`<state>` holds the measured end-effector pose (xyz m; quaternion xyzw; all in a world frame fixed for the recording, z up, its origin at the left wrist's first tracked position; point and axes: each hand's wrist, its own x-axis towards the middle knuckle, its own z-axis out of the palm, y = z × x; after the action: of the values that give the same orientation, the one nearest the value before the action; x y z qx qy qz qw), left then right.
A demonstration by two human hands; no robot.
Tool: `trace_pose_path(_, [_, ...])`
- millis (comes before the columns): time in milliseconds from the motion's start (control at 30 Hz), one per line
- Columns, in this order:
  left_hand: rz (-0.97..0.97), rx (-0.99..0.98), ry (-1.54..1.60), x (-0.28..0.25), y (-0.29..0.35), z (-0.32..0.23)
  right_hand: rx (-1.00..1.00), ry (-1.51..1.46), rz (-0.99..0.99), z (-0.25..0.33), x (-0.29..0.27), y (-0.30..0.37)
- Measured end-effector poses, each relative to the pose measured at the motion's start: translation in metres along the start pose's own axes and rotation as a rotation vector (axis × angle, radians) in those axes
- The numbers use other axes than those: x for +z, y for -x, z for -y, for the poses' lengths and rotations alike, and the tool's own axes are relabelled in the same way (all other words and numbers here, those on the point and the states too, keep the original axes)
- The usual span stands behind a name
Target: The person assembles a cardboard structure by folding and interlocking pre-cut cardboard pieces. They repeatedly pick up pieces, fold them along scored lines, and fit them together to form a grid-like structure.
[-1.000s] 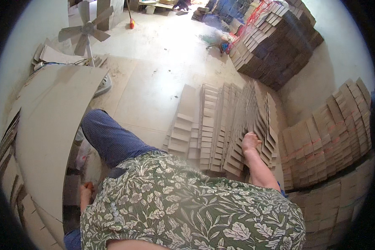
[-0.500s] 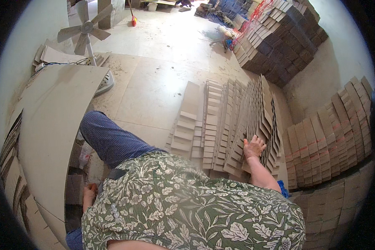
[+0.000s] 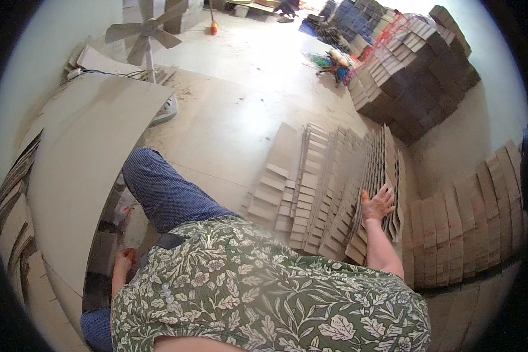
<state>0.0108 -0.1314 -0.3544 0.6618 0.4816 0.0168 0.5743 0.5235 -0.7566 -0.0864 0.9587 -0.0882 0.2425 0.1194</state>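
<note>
My right hand (image 3: 379, 205) lies with fingers spread on the right-hand part of a slanting row of cardboard partition strips (image 3: 325, 193). These grey-brown strips lean against one another on the floor in overlapping layers, their ends stepped. Nothing is gripped in that hand. My left hand (image 3: 124, 259) hangs low at my left side, next to the edge of a large board-topped table (image 3: 94, 146). Its fingers look curled, and whatever they may hold is hidden. My blue dotted trouser leg (image 3: 164, 188) stretches out between the table and the strips.
A standing fan (image 3: 150, 28) is behind the table. At the back right rises a tall pile of cardboard bundles (image 3: 422, 76), with red cord beside it. More stacked cardboard (image 3: 460, 229) lines the right wall. Further off stands a red-and-yellow broom head (image 3: 213, 28).
My right hand has moved a little to the right along the strips, staying spread. The whole view has shifted slightly. My left hand stays low at my side.
</note>
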Motion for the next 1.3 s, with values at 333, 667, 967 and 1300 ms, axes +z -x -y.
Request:
trace_pose_path(333, [-0.124,-0.025,-0.257,0.015,0.085,-0.101,-0.132,0.272,0.400,0.055,0.020,-0.014])
trace_pose_path(667, [-0.725,0.593,0.011,-0.036,0.126,-0.178,-0.851,-0.387,0.368,0.264,-0.022,0.003])
trace_pose_path(967, [-1.227,0.313,-0.406,-0.212,0.151,-0.136,-1.608,-1.570,0.413,0.476,-0.246,0.180])
trace_pose_path(1300, [-1.407,-0.197,-0.936,-0.192,0.232,-0.059,-2.146,-1.484,0.680,0.525,-0.249,0.296])
